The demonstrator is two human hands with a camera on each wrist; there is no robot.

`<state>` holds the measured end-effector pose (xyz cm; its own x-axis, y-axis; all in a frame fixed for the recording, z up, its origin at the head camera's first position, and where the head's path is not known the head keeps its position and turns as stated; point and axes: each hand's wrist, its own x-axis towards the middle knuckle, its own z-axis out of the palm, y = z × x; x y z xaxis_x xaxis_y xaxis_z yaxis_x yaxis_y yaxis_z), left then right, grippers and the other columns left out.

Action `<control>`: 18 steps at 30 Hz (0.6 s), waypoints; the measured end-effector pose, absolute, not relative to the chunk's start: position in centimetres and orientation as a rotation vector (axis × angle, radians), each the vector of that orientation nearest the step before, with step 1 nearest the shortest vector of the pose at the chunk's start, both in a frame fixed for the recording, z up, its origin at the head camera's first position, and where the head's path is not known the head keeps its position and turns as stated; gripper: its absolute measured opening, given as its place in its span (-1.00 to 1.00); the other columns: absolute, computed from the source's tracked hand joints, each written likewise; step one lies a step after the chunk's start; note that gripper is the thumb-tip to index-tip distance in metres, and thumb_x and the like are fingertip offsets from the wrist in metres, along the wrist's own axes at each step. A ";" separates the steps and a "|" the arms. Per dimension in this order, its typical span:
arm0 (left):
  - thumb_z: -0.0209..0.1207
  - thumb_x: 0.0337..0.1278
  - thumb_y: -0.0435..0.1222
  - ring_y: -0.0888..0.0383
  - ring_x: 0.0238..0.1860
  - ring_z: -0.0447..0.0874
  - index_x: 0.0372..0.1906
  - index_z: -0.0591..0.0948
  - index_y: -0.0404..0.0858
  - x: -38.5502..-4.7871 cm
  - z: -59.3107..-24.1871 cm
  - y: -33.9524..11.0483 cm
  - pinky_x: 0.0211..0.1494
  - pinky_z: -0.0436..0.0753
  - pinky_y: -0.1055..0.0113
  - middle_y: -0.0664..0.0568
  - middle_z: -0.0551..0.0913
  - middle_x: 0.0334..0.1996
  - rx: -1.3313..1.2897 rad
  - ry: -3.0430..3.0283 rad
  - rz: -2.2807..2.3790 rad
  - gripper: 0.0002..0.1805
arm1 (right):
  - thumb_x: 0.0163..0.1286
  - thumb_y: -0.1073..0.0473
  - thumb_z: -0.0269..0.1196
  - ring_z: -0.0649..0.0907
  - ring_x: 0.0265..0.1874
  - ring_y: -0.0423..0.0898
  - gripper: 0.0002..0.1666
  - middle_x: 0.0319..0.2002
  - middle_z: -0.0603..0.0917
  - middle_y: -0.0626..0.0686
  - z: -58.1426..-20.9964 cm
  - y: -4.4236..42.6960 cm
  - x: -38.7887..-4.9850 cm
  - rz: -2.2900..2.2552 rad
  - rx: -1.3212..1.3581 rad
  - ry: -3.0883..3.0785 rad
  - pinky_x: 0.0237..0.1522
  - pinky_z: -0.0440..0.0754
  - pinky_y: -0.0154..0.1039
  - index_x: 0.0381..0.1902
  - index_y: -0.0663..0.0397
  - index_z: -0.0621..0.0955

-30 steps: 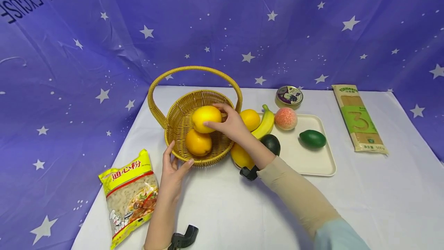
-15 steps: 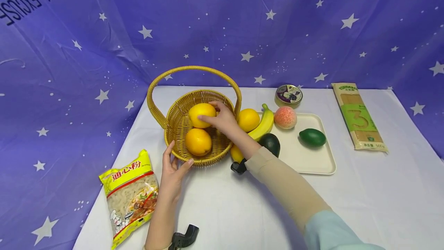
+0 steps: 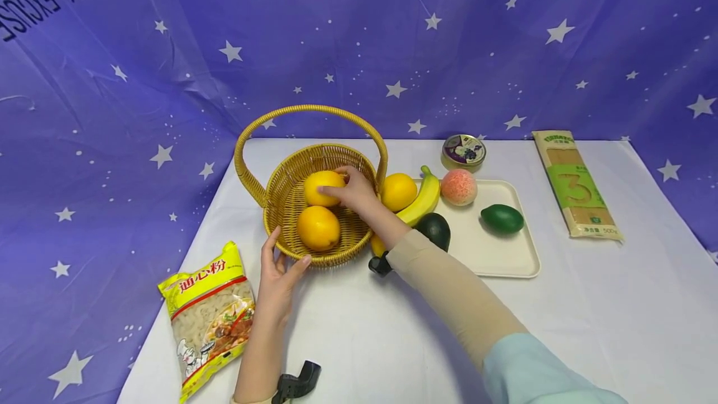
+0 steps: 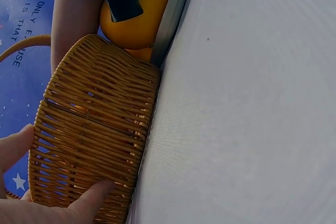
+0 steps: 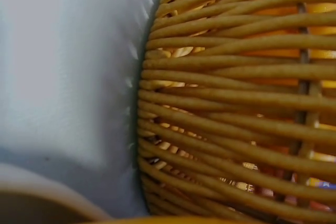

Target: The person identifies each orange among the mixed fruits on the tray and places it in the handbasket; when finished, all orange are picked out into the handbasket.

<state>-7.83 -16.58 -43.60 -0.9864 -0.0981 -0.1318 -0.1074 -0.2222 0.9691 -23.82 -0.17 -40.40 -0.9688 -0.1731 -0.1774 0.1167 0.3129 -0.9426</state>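
Note:
A wicker basket point(image 3: 275, 189) with a tall looped handle stands on the white-covered table. Inside it, my right hand point(image 3: 359, 194) holds a yellow oval fruit point(image 3: 320, 189) between thumb and fingers, just behind an orange point(image 3: 318, 228) lying in the basket. My left hand point(image 3: 277, 282) touches the basket's front left side, its index finger at the rim and its thumb against the woven wall, as the left wrist view also shows. In the right wrist view, the basket wall point(image 5: 236, 87) fills the right side and the right hand cannot be seen.
Right of the basket, a cream tray point(image 3: 477, 264) bears a banana point(image 3: 422, 201), a peach point(image 3: 459, 187), an avocado point(image 3: 434, 230), a green fruit point(image 3: 502, 219) and yellow fruits point(image 3: 399, 192). A round tin point(image 3: 464, 150), a noodle pack point(image 3: 576, 186) and a pasta bag point(image 3: 213, 323) lie around.
My right hand has moved left and lowered the yellow fruit deeper into the basket, behind the orange. The left hand has stayed at the basket's side. The view has shifted slightly.

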 end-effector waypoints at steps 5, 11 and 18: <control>0.21 0.20 -0.48 0.03 0.50 -0.17 0.52 -0.06 0.04 -7.9 -43.6 -16.6 0.34 0.29 0.11 -0.04 -0.23 0.51 -0.268 1.953 2.446 -0.05 | 0.32 0.19 0.30 0.63 -0.08 0.09 -0.45 0.13 0.48 0.21 -40.6 -0.4 -24.1 -1.764 -0.079 2.255 -0.14 0.66 -0.07 0.24 0.11 0.45; 0.22 0.20 -0.47 0.04 0.49 -0.15 0.51 -0.05 0.05 -7.8 -43.7 -16.7 0.36 0.26 0.09 -0.07 -0.20 0.51 -0.267 1.948 2.452 -0.06 | 0.32 0.15 0.31 0.61 -0.03 0.09 -0.42 0.18 0.46 0.20 -40.6 -0.5 -24.0 -1.750 -0.121 2.212 -0.12 0.65 -0.06 0.27 0.10 0.44; 0.21 0.20 -0.47 -0.01 0.49 -0.18 0.53 -0.09 -0.03 -7.8 -43.7 -16.6 0.37 0.22 0.01 -0.12 -0.19 0.50 -0.236 1.958 2.450 -0.05 | 0.32 0.06 0.31 0.57 0.06 0.09 -0.36 0.25 0.42 0.17 -40.4 -0.1 -23.6 -1.734 -0.132 2.216 -0.08 0.64 -0.06 0.31 0.05 0.41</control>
<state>-7.78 -16.59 -43.66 -0.9888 -0.0961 -0.1146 -0.0906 -0.2246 0.9702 -23.59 -0.07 -40.41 -0.9436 -0.2680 -0.1945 0.1244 0.2576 -0.9582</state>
